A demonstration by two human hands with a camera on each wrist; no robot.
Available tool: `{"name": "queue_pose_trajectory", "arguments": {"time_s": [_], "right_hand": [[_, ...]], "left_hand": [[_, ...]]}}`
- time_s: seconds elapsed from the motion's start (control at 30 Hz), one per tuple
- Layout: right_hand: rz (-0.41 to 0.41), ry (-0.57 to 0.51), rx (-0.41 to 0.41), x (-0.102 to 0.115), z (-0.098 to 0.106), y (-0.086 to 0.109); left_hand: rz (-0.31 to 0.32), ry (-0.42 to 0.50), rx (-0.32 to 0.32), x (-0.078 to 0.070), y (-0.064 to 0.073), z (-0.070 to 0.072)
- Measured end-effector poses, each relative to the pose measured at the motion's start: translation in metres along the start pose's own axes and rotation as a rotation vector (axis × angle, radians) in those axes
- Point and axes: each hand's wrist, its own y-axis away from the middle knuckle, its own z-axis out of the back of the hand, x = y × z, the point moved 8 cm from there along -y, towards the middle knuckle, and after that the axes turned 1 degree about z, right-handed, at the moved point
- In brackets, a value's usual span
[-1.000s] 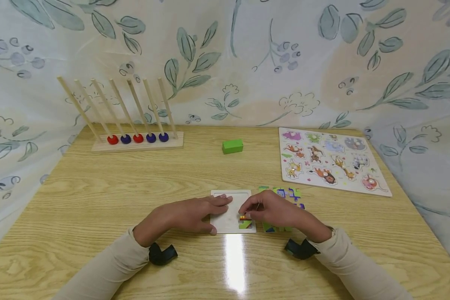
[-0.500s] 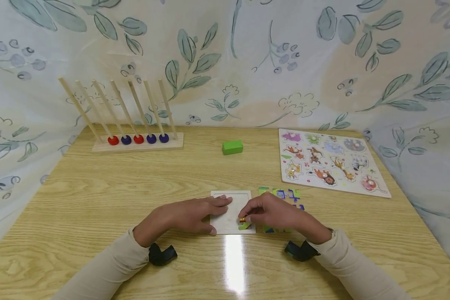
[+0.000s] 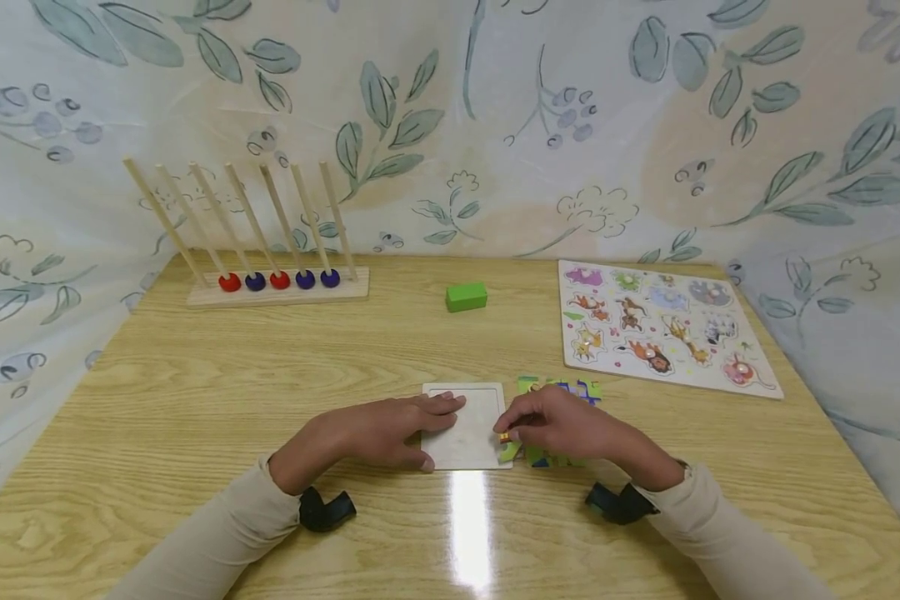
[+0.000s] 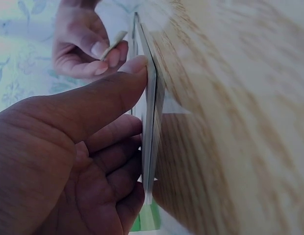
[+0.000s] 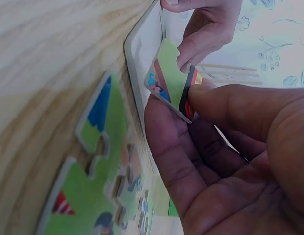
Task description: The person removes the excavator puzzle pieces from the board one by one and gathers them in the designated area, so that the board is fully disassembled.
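My right hand (image 3: 566, 425) pinches a jigsaw puzzle piece (image 5: 169, 81) between thumb and fingers. The piece is green with a red, black and yellow band, and it is held tilted at the right edge of a pale square puzzle tray (image 3: 468, 437). Across the tray's left side lies my left hand (image 3: 386, 429), fingers extended over the surface and thumb at the near edge. Just right of the tray, partly hidden under my right hand, several joined or closely laid puzzle pieces (image 5: 105, 161) show green, blue and red printing.
Farther back stands a wooden peg rack (image 3: 285, 292) with red and blue beads on its rods. A green block (image 3: 467, 297) sits at the back middle. To the right lies an animal peg puzzle board (image 3: 615, 321). A floral cloth (image 3: 495, 125) hangs behind the table.
My right hand has moved right with the puzzle piece, from over the tray's lower right corner to its right edge. My left hand stays in place.
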Motion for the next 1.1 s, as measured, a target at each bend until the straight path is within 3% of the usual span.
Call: {"name": "queue_pose_trajectory", "arguments": {"time_s": [0.43, 0.7, 1.1], "right_hand": [[-0.010, 0.024, 0.011, -0.011, 0.009, 0.013], [-0.054, -0.036, -0.018, -0.015, 0.017, 0.025], [-0.079, 0.010, -0.065, -0.020, 0.036, 0.042]], "left_hand": [[0.019, 0.004, 0.002, 0.002, -0.002, -0.002], [0.013, -0.011, -0.003, 0.001, 0.000, -0.004], [0.011, -0.004, -0.005, 0.002, 0.000, -0.002]]}}
